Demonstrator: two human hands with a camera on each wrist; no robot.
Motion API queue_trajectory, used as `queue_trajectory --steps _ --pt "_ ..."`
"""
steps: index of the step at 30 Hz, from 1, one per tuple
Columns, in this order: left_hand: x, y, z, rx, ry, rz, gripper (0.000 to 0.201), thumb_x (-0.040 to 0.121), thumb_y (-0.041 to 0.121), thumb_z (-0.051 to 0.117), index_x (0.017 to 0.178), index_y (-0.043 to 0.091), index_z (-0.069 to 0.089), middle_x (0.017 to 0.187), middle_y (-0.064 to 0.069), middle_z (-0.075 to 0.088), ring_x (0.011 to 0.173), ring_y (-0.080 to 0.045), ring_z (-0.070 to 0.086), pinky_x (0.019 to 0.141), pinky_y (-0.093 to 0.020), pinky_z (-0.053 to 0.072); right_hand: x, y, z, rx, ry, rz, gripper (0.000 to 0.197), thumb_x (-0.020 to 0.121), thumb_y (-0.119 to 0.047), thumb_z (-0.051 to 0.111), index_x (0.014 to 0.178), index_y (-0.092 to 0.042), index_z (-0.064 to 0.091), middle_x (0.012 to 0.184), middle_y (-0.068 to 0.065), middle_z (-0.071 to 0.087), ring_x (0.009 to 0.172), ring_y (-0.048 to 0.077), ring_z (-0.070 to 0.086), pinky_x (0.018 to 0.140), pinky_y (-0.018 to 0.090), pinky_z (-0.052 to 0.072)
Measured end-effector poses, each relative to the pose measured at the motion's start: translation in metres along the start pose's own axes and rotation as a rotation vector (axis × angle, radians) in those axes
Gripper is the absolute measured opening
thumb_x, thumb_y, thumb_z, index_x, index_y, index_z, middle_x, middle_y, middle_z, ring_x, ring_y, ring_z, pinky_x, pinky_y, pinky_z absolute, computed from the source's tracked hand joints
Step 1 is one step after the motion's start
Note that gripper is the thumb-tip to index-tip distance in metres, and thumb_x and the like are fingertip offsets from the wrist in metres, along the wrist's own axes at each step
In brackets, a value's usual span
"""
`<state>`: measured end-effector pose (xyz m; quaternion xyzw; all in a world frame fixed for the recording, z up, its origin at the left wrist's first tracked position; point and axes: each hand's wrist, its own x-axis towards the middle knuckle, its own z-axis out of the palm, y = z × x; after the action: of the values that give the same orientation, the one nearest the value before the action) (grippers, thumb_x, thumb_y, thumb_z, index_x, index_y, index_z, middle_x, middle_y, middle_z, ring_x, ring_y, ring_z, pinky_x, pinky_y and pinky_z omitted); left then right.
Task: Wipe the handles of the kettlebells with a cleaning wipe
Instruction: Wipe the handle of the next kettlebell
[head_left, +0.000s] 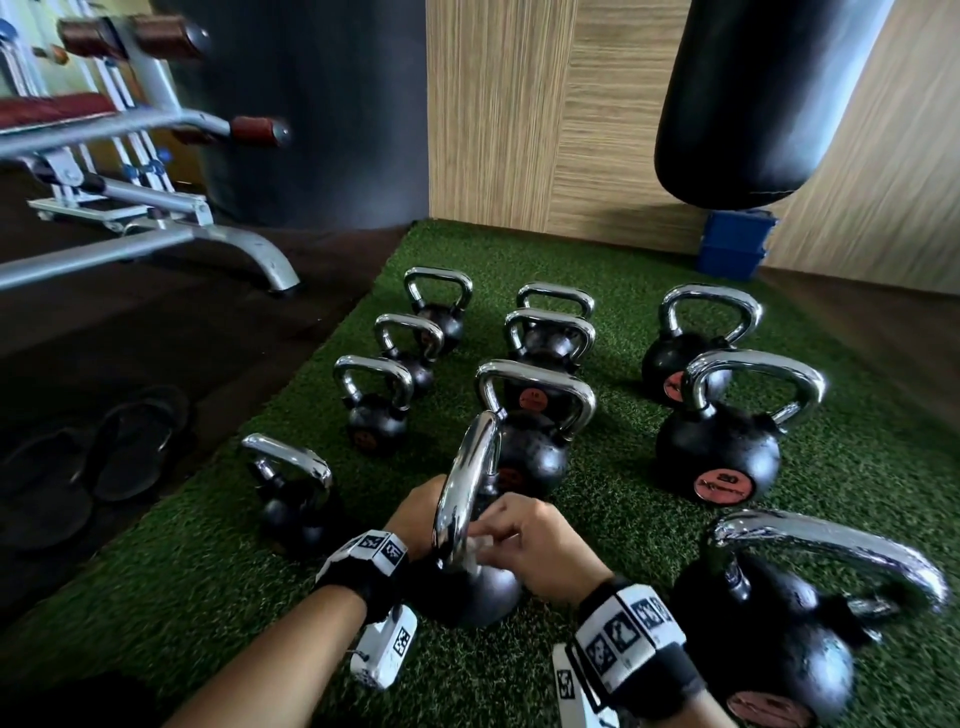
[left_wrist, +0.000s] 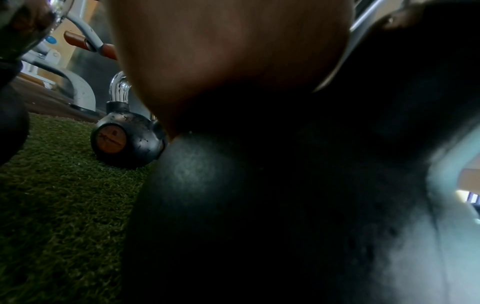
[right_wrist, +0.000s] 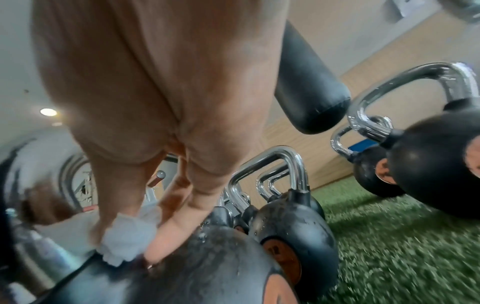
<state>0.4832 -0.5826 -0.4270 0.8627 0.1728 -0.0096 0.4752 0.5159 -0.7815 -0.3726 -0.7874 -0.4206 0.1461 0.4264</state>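
A black kettlebell (head_left: 483, 592) with a chrome handle (head_left: 467, 493) stands on the green turf (head_left: 234, 571) just in front of me. My left hand (head_left: 415, 514) holds the handle from its left side, with its fingers hidden behind the metal. My right hand (head_left: 524, 540) pinches a crumpled white cleaning wipe (head_left: 480, 543) against the lower part of the handle, near the ball. In the right wrist view the wipe (right_wrist: 127, 240) sits between thumb and fingers just above the kettlebell's body (right_wrist: 194, 267). The left wrist view shows mostly palm (left_wrist: 233, 51) and dark ball (left_wrist: 207, 205).
Several more kettlebells stand in rows behind, with a small one (head_left: 291, 499) at the left and a large one (head_left: 769, 649) close by my right wrist. A punching bag (head_left: 753, 93) hangs at the back right above a blue box (head_left: 735, 244). A weight bench (head_left: 156, 218) and sandals (head_left: 104, 457) are on the left.
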Motion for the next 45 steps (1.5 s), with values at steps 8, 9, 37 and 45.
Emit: queue_trajectory --steps 8,9,37,45 --pt "0.006 -0.005 0.003 -0.056 0.045 0.032 0.013 0.078 0.041 0.07 0.083 0.032 0.062 0.09 0.009 0.067 0.094 -0.019 0.069 0.094 -0.044 0.056 0.033 -0.007 -0.017 -0.032 -0.33 -0.057 0.018 0.087 -0.005 0.073 0.104 -0.007 0.076 0.106 -0.003 0.07 0.092 0.003 0.063 0.084 0.017 0.048" --pt "0.004 -0.004 0.002 -0.062 0.039 0.041 0.015 0.076 0.042 0.067 0.086 0.032 0.064 0.093 0.005 0.069 0.096 -0.022 0.069 0.095 -0.046 0.056 0.034 -0.007 -0.017 0.001 -0.342 -0.054 0.017 0.086 -0.003 0.073 0.103 -0.006 0.076 0.102 -0.004 0.07 0.09 0.003 0.063 0.084 0.019 0.049" --pt "0.008 -0.009 0.004 -0.068 0.063 0.104 0.018 0.099 0.023 0.061 0.114 0.018 0.07 0.115 -0.005 0.072 0.109 -0.024 0.068 0.099 -0.047 0.052 0.037 0.018 0.039 1.367 -0.004 0.076 0.047 0.079 0.01 0.062 0.124 0.017 0.049 0.097 0.026 0.065 0.074 0.029 0.069 0.071 0.039 0.057" --pt "0.004 -0.006 0.004 -0.041 0.086 0.156 0.032 0.098 0.011 0.063 0.13 0.006 0.062 0.129 -0.014 0.066 0.122 -0.03 0.062 0.106 -0.046 0.048 0.06 0.015 0.026 0.916 0.489 0.033 0.042 0.056 0.01 0.086 0.081 -0.016 0.064 0.086 0.018 0.072 0.078 0.03 0.07 0.075 0.043 0.061"
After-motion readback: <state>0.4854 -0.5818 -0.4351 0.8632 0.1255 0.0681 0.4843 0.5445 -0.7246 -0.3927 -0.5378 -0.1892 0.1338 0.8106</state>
